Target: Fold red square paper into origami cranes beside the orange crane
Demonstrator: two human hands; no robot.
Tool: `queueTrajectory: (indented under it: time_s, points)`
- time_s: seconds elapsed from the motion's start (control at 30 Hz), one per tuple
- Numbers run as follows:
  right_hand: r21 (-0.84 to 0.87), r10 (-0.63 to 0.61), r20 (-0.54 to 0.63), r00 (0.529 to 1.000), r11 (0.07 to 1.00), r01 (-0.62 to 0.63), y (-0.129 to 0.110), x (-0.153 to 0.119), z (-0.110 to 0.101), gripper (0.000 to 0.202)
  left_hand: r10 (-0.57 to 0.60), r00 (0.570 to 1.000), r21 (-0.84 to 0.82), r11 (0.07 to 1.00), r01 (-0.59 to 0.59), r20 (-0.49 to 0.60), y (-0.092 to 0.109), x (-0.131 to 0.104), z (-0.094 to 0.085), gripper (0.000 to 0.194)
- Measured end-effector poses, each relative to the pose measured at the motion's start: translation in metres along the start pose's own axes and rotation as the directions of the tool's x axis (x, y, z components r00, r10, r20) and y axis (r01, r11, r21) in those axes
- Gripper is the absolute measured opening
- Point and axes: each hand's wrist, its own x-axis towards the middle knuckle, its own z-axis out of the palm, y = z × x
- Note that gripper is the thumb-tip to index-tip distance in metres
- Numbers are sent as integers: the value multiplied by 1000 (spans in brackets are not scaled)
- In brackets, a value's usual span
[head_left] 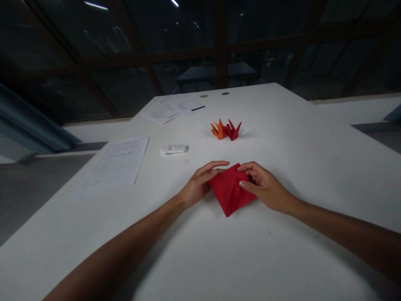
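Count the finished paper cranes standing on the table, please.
2: an orange crane and, just right of it, a red crane, both beyond the held red paper.

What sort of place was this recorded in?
Probably an office or study room, perhaps at night. A large white table bears printed or handwritten sheets, and beyond it stand dark framed windows with bright reflections. The exact use of the room cannot be told.
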Motion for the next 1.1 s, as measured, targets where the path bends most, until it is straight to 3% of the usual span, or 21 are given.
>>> queueTrajectory:
  time_s: [0.1, 0.27, 0.57, 0.83, 1.1]
  points:
    - [16, 14, -46, 999, 1000, -13, -2, 2, -3, 27, -22, 1000, -124, 992, 23, 8, 2, 2, -6, 43]
    - [-129, 5, -34, 999, 992, -9, -7, 2, -6, 18, -14, 998, -174, 984, 26, 68, 2, 4, -9, 51]
    - [-131, 1, -48, 999, 991, -7, -6, 2, -5, 18, 16, 997, 16, 1000, -18, 81, -2, 3, -8, 32]
    - [-50, 11, -29, 1000, 999, -12, -7, 3, -6, 20, 55, 982, 65, 996, -67, 178, -6, 5, -16, 45]
    - [-42, 25, -11, 1000, 999, -26, -8, 3, -6, 21, 135, 957, 261, 944, -203, 255, 1, -1, -12, 23]
